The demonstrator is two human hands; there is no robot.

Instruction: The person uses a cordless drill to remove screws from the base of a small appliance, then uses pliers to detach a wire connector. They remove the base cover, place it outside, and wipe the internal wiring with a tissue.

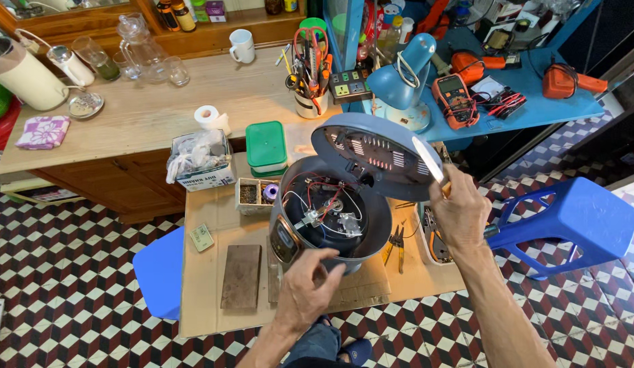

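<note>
Left hand (309, 286) clamped on near rim of upturned grey cooker (330, 215) on low wooden table (201, 293), wiring exposed; base plate (377, 155) tilted up behind; right hand (458, 212) closed around knife (428, 158); risks blade slipping, nicking red wires.

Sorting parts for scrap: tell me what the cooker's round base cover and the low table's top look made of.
Base cover: looks like grey moulded plastic, matt, with slotted vents; painted metal can't be ruled out. The right hand tilts it open, the left hand steadies the cooker. Table top: pale, bare plywood-like board, unvarnished, faint grain.
</note>
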